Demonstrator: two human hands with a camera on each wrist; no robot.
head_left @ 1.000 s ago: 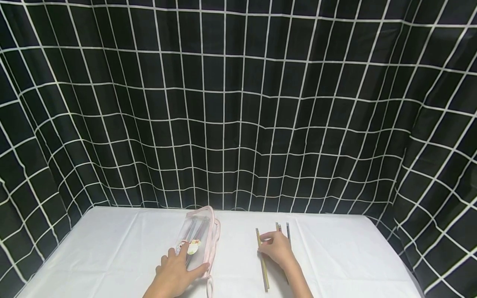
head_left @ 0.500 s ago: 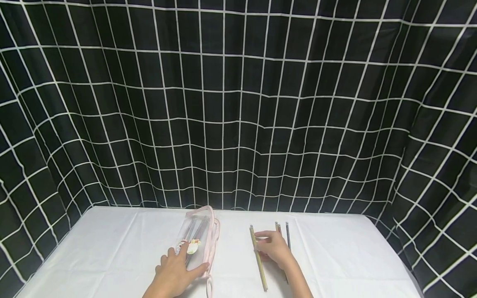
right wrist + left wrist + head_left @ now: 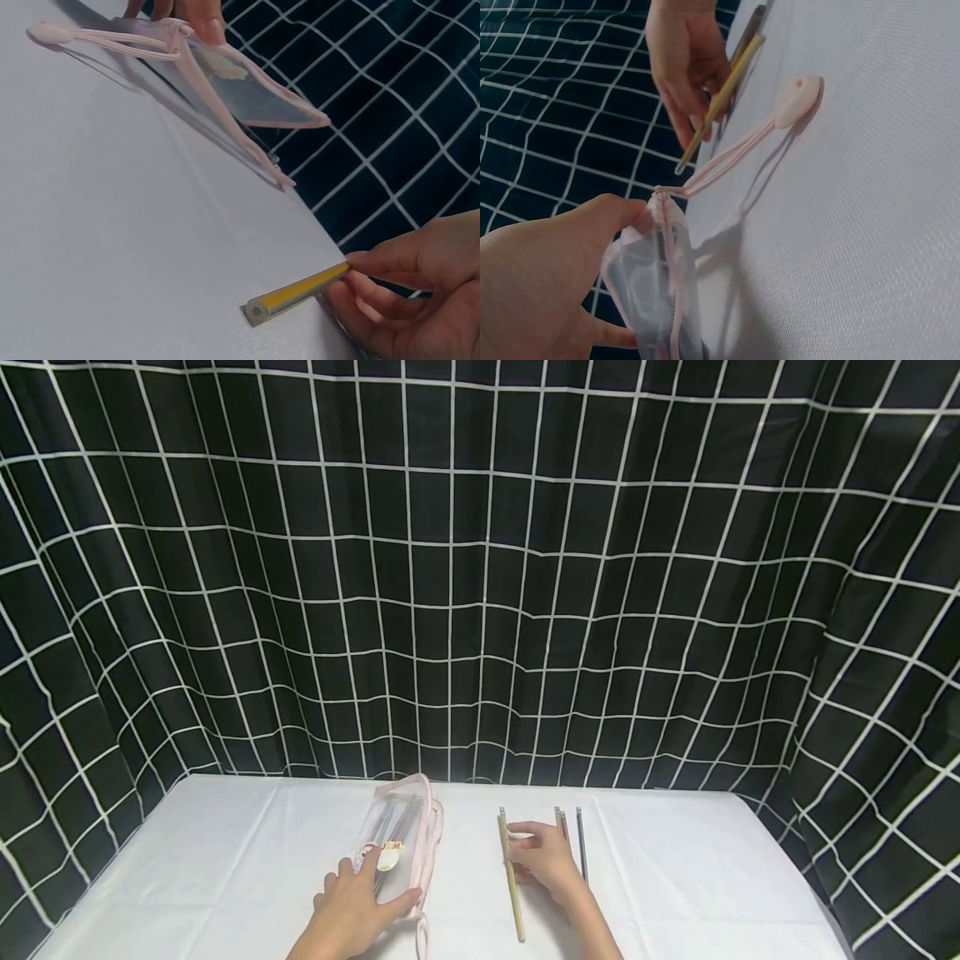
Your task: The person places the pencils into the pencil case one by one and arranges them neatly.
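On the left of the white table lies a clear pencil case (image 3: 401, 835) with pink trim and a round label; long thin items show inside. My left hand (image 3: 348, 906) grips its near end, the thumb by the zipper in the left wrist view. The case's zipped side gapes in the right wrist view (image 3: 247, 97). My right hand (image 3: 546, 857) pinches a yellow pencil (image 3: 513, 893) between thumb and fingers; its flat, unsharpened end (image 3: 259, 310) faces the right wrist camera. Just right of that hand lies a dark pencil (image 3: 581, 839), with a couple of others partly hidden behind the hand.
A pink cord with a teardrop-shaped pull (image 3: 799, 101) trails from the case onto the white tablecloth (image 3: 225, 860). Behind and around the table hangs a black curtain (image 3: 465, 635) with a white grid.
My right hand has shifted slightly left and away from me, carrying the yellow pencil away from the other pencils. My left hand and the pencil case have stayed put.
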